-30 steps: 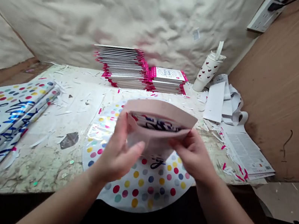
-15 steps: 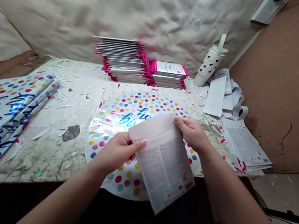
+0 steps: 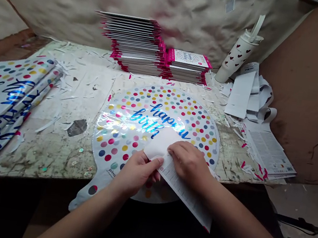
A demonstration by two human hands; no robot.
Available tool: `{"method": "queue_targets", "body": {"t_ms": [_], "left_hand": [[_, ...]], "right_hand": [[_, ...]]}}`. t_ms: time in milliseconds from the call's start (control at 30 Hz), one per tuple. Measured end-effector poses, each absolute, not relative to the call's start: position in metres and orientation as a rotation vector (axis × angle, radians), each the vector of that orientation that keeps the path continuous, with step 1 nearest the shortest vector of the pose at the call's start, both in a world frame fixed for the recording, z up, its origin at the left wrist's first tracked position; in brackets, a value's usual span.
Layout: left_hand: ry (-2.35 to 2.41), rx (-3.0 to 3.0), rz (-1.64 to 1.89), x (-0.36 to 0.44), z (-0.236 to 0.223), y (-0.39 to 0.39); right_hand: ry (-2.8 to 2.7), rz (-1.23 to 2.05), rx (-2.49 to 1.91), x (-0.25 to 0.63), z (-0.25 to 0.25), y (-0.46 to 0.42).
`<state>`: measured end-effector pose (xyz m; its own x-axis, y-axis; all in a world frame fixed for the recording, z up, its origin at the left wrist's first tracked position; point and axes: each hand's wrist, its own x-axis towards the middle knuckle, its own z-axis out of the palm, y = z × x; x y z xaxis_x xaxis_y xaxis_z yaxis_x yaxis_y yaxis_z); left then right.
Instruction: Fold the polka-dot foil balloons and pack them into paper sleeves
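Note:
A round foil balloon (image 3: 160, 113) with coloured polka dots and blue "happy birth" lettering lies flat on the table, its tail pointing toward me at lower left. Over its lower part, my left hand (image 3: 135, 173) and my right hand (image 3: 189, 164) both grip a pale paper sleeve (image 3: 161, 143). Its long printed side (image 3: 183, 191) slants down past the table's front edge. The hands hide the end of the balloon's lettering.
Behind the balloon stand a tall stack of pink-edged packets (image 3: 134, 44) and a lower one (image 3: 187, 65). A heart-patterned tumbler (image 3: 235, 56) and loose paper strips (image 3: 241, 94) are at back right, above printed sheets (image 3: 268, 152). Folded foil balloons (image 3: 1, 106) lie at left among scraps.
The paper sleeve has come down from held up to low over the balloon, its printed side now slanting toward me. More of the balloon shows, and the view has shifted slightly.

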<state>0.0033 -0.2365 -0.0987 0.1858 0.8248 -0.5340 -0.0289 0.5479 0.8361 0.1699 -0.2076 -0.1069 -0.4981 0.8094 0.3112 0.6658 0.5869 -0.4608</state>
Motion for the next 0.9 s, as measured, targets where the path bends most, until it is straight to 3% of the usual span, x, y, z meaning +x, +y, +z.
{"method": "queue_targets", "body": {"t_ms": [133, 367, 567, 800, 900], "left_hand": [[1.250, 0.811, 0.702, 0.004, -0.099, -0.237], [1.240, 0.863, 0.670, 0.006, -0.099, -0.236], [1.230, 0.898, 0.676, 0.008, -0.104, -0.239], [1.217, 0.901, 0.704, 0.012, -0.102, -0.240], [1.209, 0.946, 0.706, 0.013, -0.097, -0.239]], "right_hand": [[-2.311, 0.533, -1.170, 0.175, -0.102, -0.205], [-2.760, 0.144, -1.235, 0.166, -0.075, -0.223], [-2.771, -0.099, -1.196, 0.163, -0.077, -0.227], [-2.555, 0.353, -1.309, 0.184, -0.079, -0.225], [-2.606, 0.317, -1.324, 0.185, -0.073, -0.229]]}}
